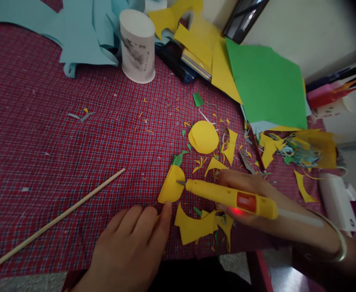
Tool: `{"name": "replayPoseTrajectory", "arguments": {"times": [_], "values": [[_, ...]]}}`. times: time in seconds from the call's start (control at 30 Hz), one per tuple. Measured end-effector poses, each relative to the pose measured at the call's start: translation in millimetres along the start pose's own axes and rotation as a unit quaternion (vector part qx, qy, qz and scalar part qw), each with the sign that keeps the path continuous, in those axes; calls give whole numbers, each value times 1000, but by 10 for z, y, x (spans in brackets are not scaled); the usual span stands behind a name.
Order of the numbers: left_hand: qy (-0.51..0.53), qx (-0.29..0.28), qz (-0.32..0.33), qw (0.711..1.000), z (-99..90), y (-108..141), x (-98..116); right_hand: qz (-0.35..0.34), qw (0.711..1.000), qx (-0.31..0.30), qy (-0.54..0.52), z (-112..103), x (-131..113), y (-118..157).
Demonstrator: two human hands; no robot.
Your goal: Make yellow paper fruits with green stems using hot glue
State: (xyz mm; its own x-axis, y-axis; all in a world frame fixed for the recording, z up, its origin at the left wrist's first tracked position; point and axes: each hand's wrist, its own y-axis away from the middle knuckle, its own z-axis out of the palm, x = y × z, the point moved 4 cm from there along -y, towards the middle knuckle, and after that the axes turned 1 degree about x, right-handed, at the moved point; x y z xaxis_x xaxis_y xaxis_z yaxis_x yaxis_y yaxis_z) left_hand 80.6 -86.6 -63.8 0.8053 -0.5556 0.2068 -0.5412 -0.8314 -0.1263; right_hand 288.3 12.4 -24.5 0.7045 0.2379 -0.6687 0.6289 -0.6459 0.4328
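A folded yellow paper piece [174,184] with a green leaf-like tip [177,159] lies on the checked cloth. My left hand [132,243] rests just below it, fingers curled together, thumb touching its lower edge. In my right hand [245,194] is a yellow glue gun [214,192], its metal nozzle on the yellow piece and a red light glowing underneath. A clear glue stick [301,217] sticks out of its back end. Round yellow paper discs [204,137] lie just above, and yellow scraps [196,227] lie below the gun.
A wooden stick [56,221] lies at the left. A paper cup [138,48] stands at the back near blue paper [83,32]. Green paper [266,81] is at the back right. Scissors [246,162], a pencil [256,148] and more scraps lie right of the discs.
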Motion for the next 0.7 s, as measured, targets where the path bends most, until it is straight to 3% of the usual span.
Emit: {"name": "replayPoseTrajectory", "arguments": {"times": [0.2,0.47,0.7], "values": [[5,29,-3,1000,-28,-44,-2,-18,999,-40,-32,72,-83,43],[6,56,-12,998,-47,-55,-18,20,999,40,-15,-56,-23,-73],[-4,52,-12,999,-37,-78,9,-35,997,-47,-40,110,-99,4]]}}
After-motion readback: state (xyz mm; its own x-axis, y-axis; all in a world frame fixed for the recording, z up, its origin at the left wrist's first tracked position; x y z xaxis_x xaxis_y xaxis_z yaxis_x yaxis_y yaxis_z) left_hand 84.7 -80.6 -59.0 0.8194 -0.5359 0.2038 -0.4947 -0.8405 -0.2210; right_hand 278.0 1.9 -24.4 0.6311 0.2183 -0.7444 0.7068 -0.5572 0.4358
